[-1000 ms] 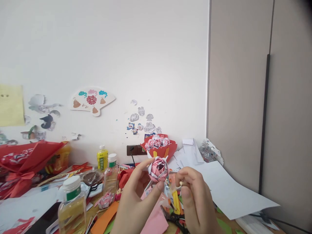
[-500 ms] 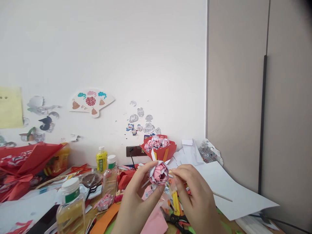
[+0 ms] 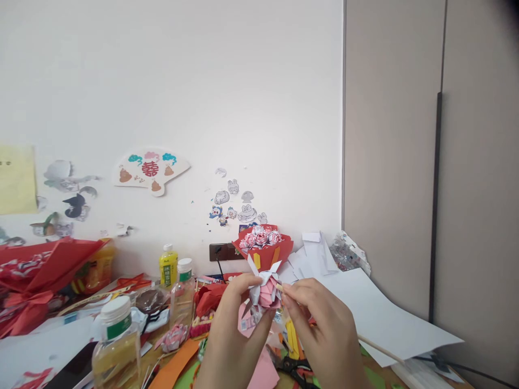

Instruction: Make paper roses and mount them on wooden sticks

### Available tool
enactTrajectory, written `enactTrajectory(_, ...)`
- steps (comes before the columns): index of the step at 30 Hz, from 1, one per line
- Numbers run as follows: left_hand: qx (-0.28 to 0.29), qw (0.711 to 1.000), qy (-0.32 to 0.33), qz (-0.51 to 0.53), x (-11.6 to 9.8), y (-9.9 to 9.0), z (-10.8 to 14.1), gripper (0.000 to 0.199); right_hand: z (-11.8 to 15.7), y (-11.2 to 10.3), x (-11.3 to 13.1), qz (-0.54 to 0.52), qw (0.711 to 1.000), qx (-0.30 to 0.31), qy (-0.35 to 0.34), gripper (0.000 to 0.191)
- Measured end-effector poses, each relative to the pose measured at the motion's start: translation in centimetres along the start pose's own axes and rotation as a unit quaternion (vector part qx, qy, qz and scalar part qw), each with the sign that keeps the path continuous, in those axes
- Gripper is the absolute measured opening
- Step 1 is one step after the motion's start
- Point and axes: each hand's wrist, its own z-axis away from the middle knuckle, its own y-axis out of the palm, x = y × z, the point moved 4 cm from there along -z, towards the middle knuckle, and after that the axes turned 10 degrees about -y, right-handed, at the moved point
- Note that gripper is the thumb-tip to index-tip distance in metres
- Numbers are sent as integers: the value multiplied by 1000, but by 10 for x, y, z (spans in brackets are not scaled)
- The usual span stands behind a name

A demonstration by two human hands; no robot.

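Note:
My left hand is closed round a pink and white folded-paper flower, thumb below and fingers above. Several white pointed petals stick up from its top. In a pinch, my right hand holds a thin wooden stick. One end of it shows at the fingertips, against the flower's right side, and the long end slants out behind the hand to the lower right. Whether the tip presses on a petal or only lies beside it, I cannot tell. Behind the flower stands a red-wrapped bouquet of similar paper flowers.
Black-handled scissors and pink paper lie under my hands. Clear bottles and a yellow-labelled bottle stand left. Another paper flower lies nearby. White sheets cover the right side; a red bundle is far left.
The flower has turned in my left hand, so its hollow centre no longer faces me and its white petals point up. The stick now reaches further out to the lower right.

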Motion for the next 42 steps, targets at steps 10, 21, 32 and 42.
enactTrajectory(10,-21,989,97,-108,-4,-2,3,30,0,0,-1,16,1000,-16,-5,10)
enactTrajectory(21,-19,987,95,-129,0,-1,5,28,-1,-5,4,99,992,-36,-63,10)
enactTrajectory(32,-31,987,96,-129,-7,-2,8,24,1,-5,4,140,977,34,-159,18)
enactTrajectory(42,-34,982,114,-150,-9,-3,8,26,1,-3,-5,92,980,72,-161,19)
